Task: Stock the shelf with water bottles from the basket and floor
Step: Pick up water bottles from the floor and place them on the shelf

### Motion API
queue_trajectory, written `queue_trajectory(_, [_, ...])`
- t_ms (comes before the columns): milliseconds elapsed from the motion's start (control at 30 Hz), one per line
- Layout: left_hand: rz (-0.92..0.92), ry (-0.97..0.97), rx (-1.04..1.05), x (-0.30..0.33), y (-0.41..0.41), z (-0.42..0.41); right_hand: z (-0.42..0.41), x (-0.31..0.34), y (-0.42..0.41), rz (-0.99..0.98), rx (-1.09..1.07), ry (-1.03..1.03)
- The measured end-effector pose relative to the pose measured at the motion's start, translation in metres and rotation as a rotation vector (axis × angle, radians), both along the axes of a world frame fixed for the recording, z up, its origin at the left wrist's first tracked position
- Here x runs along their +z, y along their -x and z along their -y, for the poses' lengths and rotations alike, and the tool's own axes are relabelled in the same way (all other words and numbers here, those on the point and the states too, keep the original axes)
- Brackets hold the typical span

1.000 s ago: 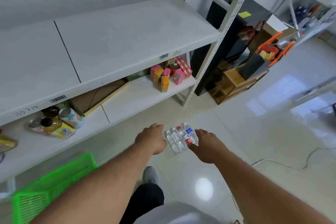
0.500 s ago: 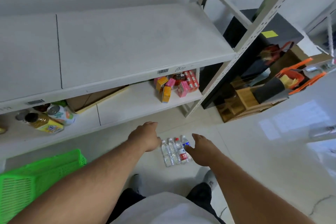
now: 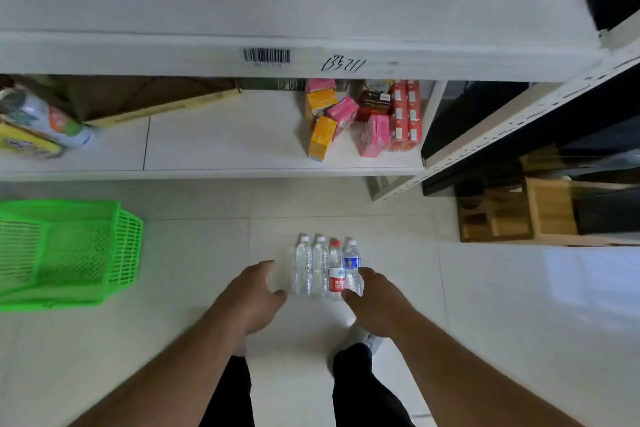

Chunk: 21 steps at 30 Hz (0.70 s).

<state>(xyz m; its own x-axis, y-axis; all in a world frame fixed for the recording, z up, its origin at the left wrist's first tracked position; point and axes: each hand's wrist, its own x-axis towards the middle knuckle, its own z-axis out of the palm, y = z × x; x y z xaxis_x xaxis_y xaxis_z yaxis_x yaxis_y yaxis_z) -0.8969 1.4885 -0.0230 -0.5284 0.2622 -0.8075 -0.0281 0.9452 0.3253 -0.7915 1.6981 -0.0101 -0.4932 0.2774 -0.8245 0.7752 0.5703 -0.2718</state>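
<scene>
Several small water bottles (image 3: 320,267) lie side by side on the tiled floor, caps pointing toward the shelf. One has a red label (image 3: 336,282) and the rightmost a blue label (image 3: 352,263). My left hand (image 3: 252,298) hovers just left of the row, fingers spread, a small gap from the nearest bottle. My right hand (image 3: 377,305) is at the row's right end, fingers apart and touching the blue-labelled bottle. The green plastic basket (image 3: 128,239) sits on the floor to the left; I see no bottles in it. The white shelf (image 3: 225,149) stands in front.
The lower shelf holds pink and orange cartons (image 3: 346,121) at right, cans (image 3: 41,128) at left and a flat cardboard piece (image 3: 138,97) behind. The upper shelf board (image 3: 381,62) overhangs. A wooden crate (image 3: 519,211) and black box stand to the right.
The view has dropped closer to the floor. Both hands have lowered to the two ends of the bottle row, the right one now touching the blue-labelled bottle.
</scene>
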Motion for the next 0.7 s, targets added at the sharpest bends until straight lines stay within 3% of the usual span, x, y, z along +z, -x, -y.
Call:
queue_trajectory(200, [0.132,-0.036,0.097,-0.186,-0.025,-0.017,-0.001,-0.202,0.017,0.067,-0.193,0.114])
queue_trajectory(433, [0.142,0.023,0.178,-0.423,-0.038,-0.015,0.011,-0.440,0.030,0.017,-0.163,0.007])
queue_trajectory(533, [0.111,0.021,0.204,-0.490,-0.049,-0.014,0.013,-0.499,0.034,-0.044,-0.098,-0.048])
queue_trajectory(700, [0.113,0.017,0.261,-0.550,-0.064,-0.013,0.026,-0.548,0.029,-0.058,-0.059,-0.143])
